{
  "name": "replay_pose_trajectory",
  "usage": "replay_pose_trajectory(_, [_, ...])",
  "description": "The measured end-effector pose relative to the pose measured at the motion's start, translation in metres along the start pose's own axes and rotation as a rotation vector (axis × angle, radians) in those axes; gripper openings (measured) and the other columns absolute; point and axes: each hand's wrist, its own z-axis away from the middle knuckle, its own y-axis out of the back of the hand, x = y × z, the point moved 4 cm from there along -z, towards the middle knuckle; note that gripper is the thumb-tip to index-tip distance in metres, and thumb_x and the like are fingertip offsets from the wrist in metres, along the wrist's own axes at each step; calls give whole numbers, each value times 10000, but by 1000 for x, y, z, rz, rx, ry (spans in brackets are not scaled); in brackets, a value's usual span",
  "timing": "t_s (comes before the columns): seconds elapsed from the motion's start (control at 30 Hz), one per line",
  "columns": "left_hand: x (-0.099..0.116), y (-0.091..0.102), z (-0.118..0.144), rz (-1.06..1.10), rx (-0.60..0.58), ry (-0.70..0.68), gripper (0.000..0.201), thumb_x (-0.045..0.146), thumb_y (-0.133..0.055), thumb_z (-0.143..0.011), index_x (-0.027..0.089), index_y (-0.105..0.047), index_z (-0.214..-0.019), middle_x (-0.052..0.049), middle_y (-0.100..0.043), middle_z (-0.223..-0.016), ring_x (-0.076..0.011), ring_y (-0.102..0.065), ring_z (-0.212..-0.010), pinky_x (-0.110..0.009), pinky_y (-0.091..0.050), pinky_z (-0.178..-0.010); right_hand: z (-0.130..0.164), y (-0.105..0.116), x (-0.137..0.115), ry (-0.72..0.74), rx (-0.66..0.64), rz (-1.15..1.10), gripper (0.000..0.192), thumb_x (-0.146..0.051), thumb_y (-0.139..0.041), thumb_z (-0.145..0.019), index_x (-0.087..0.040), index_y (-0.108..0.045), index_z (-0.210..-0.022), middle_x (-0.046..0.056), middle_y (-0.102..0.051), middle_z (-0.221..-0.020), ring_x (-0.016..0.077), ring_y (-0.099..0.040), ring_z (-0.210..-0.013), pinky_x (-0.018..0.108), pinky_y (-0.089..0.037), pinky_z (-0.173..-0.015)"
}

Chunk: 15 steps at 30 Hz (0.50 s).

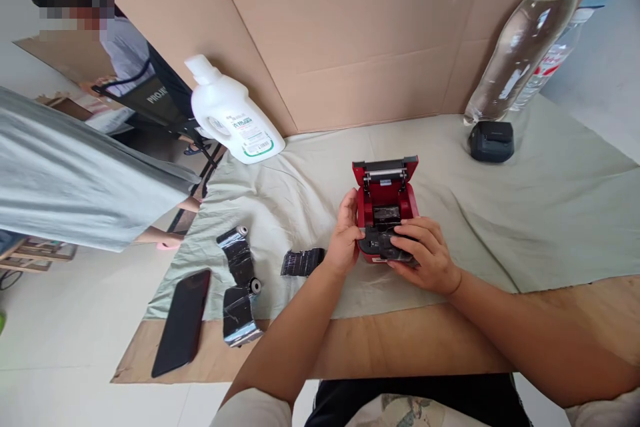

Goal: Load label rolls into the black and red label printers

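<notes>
A small red printer (385,195) with its lid tipped open stands on the pale green cloth (550,213) at the middle. My left hand (344,233) grips its left side. My right hand (425,253) lies over its front and presses a black cartridge part (383,243) in the open bay. A black ribbon cassette (240,287) with two rolls and a loose black ribbon piece (303,261) lie on the cloth to the left of my hands.
A black phone (183,320) lies near the table's left edge. A white detergent jug (233,113) stands at the back left, two clear bottles (525,40) and a black printer (491,141) at the back right. Cardboard walls (350,33) stand behind. A person (75,173) is at the left.
</notes>
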Motion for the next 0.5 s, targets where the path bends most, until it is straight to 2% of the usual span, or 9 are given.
replay_pose_trajectory(0.07, [6, 3, 3, -100, 6, -27, 700, 209, -508, -662, 280, -477, -1358, -32, -404, -1543, -265, -355, -1450, -445, -346, -1165, 0, 2, 3, -2, 30, -39, 471, -452, -677, -822, -325, -542, -1255, 75, -653, -1170, 286, -610, -1102, 538, -469, -978])
replay_pose_trajectory(0.13, [20, 6, 4, -318, 65, -130, 503, 222, -530, -711, 251, -592, -1210, -57, -478, -1469, -278, -418, -1394, -452, -352, -1149, 1, 3, 8, -36, 51, -63, 577, -561, -609, -837, -302, -468, -1334, 109, -619, -1214, 318, -587, -1135, 571, -464, -978])
replay_pose_trajectory(0.2, [39, 5, 1, -567, 118, -256, 318, 232, -540, -775, 232, -656, -1071, -76, -598, -1303, -267, -513, -1282, -434, -373, -1120, 0, 5, 14, -76, 65, -88, 664, -655, -511, -856, -280, -403, -1394, 134, -577, -1257, 339, -548, -1186, 588, -448, -999])
replay_pose_trajectory(0.23, [47, 1, -3, -672, 108, -293, 264, 227, -525, -806, 227, -673, -1024, -77, -650, -1199, -257, -564, -1202, -424, -395, -1092, 0, 6, 16, -89, 76, -102, 692, -686, -460, -866, -271, -381, -1415, 139, -558, -1272, 342, -529, -1204, 588, -440, -1010])
replay_pose_trajectory(0.33, [57, -18, -23, -951, -94, -270, 274, 178, -494, -839, 229, -704, -1008, -69, -722, -1051, -254, -640, -1028, -437, -422, -1028, -2, 8, 20, -110, 111, -128, 731, -733, -354, -884, -258, -354, -1440, 140, -515, -1278, 340, -497, -1216, 581, -432, -1027])
replay_pose_trajectory(0.4, [55, -32, -37, -1161, -239, -201, 268, 170, -567, -805, 231, -721, -1016, -81, -741, -1021, -295, -644, -1020, -487, -393, -1032, -3, 7, 22, -126, 108, -130, 727, -735, -328, -890, -259, -351, -1439, 136, -498, -1274, 343, -487, -1218, 585, -435, -1026])
replay_pose_trajectory(0.5, [46, -46, -53, -1414, -359, -99, 257, 204, -713, -715, 206, -744, -971, -129, -745, -922, -392, -611, -1076, -558, -374, -1008, -2, 5, 22, -123, 99, -140, 701, -714, -360, -895, -266, -353, -1434, 132, -496, -1276, 345, -479, -1219, 586, -434, -1028])
